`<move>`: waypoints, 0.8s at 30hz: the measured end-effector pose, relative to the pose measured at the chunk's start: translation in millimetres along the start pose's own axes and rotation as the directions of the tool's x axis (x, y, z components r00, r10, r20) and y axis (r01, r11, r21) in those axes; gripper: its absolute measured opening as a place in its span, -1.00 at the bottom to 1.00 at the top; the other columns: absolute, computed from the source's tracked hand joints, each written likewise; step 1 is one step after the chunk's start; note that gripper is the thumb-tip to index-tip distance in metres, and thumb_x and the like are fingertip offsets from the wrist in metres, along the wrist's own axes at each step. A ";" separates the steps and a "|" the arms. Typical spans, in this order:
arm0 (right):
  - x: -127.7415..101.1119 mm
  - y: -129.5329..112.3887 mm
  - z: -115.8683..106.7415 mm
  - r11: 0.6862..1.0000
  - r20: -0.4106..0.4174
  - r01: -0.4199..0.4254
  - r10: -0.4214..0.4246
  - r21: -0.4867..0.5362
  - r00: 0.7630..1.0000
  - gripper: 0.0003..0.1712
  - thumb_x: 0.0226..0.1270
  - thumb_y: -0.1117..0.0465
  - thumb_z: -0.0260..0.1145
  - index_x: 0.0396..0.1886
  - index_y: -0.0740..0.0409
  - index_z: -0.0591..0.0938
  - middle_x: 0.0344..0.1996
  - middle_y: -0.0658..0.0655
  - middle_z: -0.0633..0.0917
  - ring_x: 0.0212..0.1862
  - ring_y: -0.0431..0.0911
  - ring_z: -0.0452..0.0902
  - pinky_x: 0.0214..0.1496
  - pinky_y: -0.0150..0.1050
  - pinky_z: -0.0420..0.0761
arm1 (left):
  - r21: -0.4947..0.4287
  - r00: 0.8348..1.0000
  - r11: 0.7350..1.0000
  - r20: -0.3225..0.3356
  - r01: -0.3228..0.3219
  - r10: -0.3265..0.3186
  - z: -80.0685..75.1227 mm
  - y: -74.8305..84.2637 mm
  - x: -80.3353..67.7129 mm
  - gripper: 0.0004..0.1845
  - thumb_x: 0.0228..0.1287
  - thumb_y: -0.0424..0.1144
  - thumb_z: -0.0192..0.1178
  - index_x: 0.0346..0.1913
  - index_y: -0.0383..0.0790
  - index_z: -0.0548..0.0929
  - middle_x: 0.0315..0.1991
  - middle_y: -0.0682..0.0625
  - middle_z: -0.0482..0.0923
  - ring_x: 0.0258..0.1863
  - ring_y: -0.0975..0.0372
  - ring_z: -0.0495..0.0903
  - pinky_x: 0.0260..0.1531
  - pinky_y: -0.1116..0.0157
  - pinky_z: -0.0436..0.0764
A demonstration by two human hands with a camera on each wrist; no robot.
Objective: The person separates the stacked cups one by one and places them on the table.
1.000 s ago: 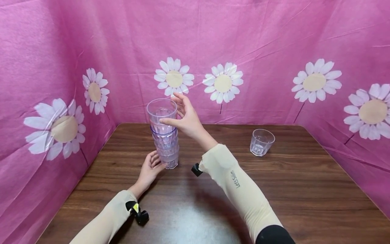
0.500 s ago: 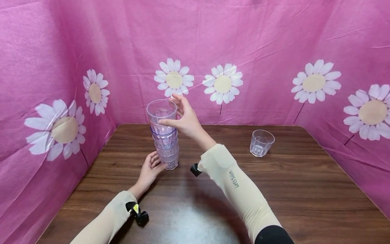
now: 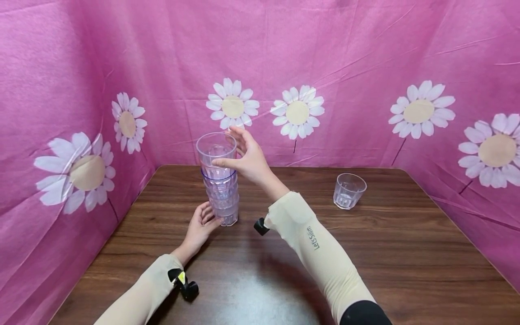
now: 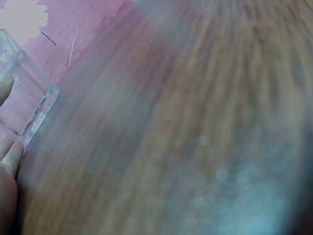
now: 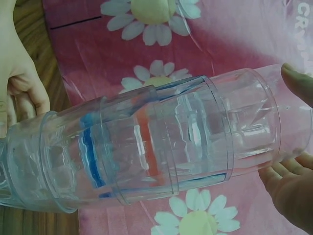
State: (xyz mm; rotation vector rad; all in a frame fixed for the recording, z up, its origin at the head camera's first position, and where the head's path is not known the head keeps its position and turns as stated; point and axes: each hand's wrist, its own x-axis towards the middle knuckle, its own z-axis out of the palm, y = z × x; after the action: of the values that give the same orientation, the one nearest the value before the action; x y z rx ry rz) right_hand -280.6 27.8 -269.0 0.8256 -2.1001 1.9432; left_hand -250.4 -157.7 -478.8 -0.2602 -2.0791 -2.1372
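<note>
A tall stack of clear tumblers (image 3: 221,192) stands upright on the left half of the wooden table, one nested in another. Blue and reddish bands show through several of them in the right wrist view. My left hand (image 3: 200,226) holds the lowest tumbler (image 4: 30,105) near its base, thumb in front and fingers to the left side. Higher up, my right hand (image 3: 253,158) holds the top tumbler (image 5: 296,125) from the right, its thumb across the near side and its fingers round the far side, partly hidden.
A single clear tumbler (image 3: 349,192) stands apart on the right side of the brown wooden table (image 3: 390,253). Pink cloth (image 3: 349,54) printed with white daisies hangs behind the table and along both sides.
</note>
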 end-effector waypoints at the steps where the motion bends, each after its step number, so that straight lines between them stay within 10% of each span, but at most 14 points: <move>1: 0.0 0.0 0.1 1.000 -0.001 0.004 -0.004 0.000 1.000 0.03 0.01 0.40 0.58 0.46 0.30 0.24 0.41 0.24 0.39 0.41 -0.09 0.31 0.44 -0.33 0.28 | -0.003 1.000 1.000 -0.001 0.003 -0.003 0.1 0.1 0.2 -0.31 0.16 -0.70 0.20 0.33 -0.57 0.15 0.31 -0.48 0.30 0.13 0.25 0.47 0.12 0.44 0.52; 12: -0.4 0.2 1.8 0.999 -0.035 0.041 -0.040 0.005 0.999 0.00 -0.03 0.44 0.59 0.43 0.33 0.30 0.35 0.25 0.46 0.37 -0.08 0.37 0.41 -0.38 0.31 | -0.016 1.000 1.000 0.001 0.004 -0.004 1.9 3.6 0.2 -0.31 0.15 -0.72 0.18 0.33 -0.61 0.14 0.29 -0.51 0.29 0.27 -0.18 0.36 0.14 0.39 0.54; 24: -0.8 -6.8 3.1 0.996 -0.080 0.053 -0.047 0.075 0.996 0.02 -0.06 0.50 0.58 0.44 0.28 0.31 0.35 0.24 0.46 0.35 -0.10 0.39 0.38 -0.35 0.36 | -0.004 1.000 1.000 -0.006 -0.012 0.012 0.8 3.0 -1.2 -0.32 0.15 -0.69 0.21 0.32 -0.60 0.17 0.28 -0.49 0.32 0.18 0.07 0.47 0.13 0.38 0.55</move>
State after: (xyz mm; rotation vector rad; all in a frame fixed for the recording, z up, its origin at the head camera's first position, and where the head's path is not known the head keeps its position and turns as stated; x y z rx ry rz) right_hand -275.8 25.1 -263.9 0.7946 -1.9539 2.0075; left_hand -248.5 -157.0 -476.1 -0.2659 -2.0652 -2.1324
